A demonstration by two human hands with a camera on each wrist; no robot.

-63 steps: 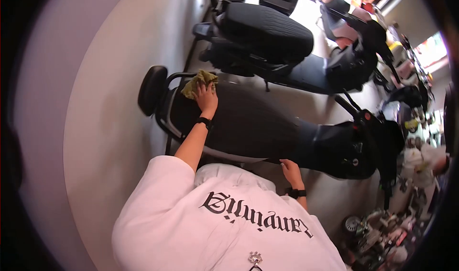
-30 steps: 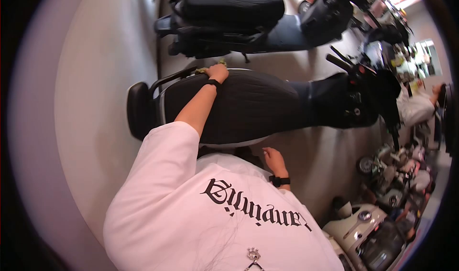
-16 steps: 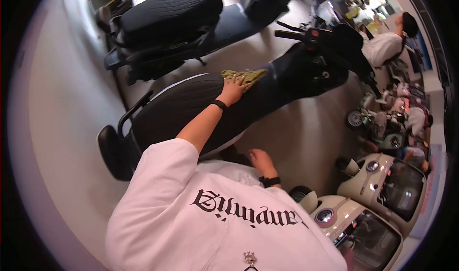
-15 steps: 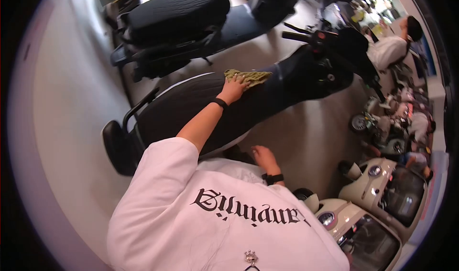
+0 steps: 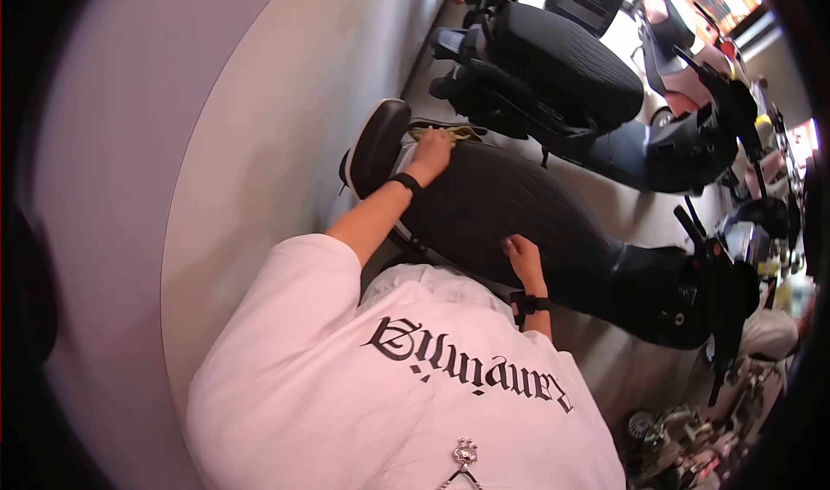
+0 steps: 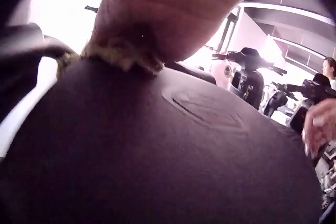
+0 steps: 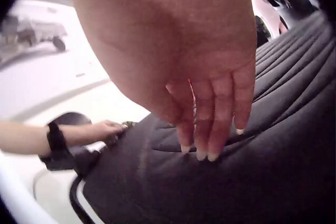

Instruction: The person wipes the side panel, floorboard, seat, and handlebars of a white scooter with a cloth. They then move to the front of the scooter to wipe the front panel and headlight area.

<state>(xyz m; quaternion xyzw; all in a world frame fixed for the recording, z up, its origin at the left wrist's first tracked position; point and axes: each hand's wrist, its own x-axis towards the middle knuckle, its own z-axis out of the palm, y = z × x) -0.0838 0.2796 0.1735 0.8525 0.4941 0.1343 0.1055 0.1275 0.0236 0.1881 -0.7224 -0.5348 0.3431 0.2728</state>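
My left hand grips a yellow-green cloth at the far rear edge of a scooter's black seat, close to the backrest. In the left wrist view the cloth shows under the heel of that hand, beside an embossed oval mark on the seat; the fingers are hidden there. My right hand hangs loosely over the near side of the seat and holds nothing. The right wrist view shows its relaxed fingers pointing down over the quilted cover.
Another black scooter stands just beyond this one. A pale wall rises behind the backrest. The handlebar is off to the right, with several more vehicles past it.
The left hand has moved with the cloth from the front of the seat back to its rear edge by the backrest. The right hand now overlaps the seat, and the view has swung.
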